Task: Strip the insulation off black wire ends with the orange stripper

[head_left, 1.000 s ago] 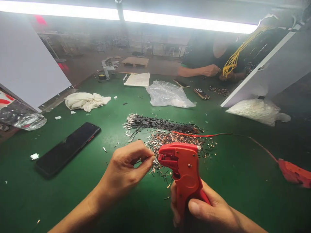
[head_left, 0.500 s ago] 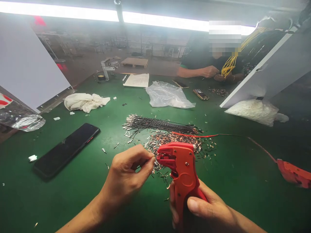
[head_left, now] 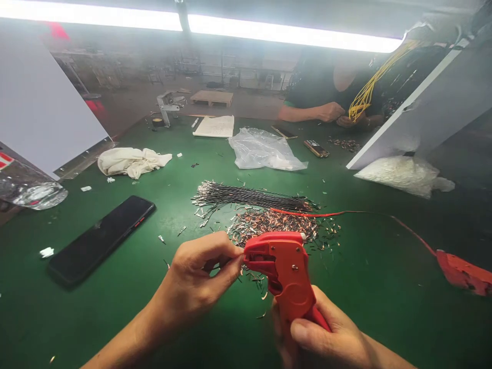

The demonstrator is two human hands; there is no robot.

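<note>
No lettering can be read — the marks on the notebook (head_left: 214, 127) are too faint, and the label (head_left: 5, 160) on the bottle (head_left: 36, 192) shows just red and white.

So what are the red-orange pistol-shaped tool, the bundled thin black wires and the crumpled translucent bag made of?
Red-orange pistol-shaped tool: probably satin moulded plastic, given its smooth coloured shell; shiny round screws look metal.
Thin black wires: likely dull plastic insulation; silvery ends suggest metal.
Crumpled translucent bag: seemingly glossy plastic film, from its creases and highlights.
</note>
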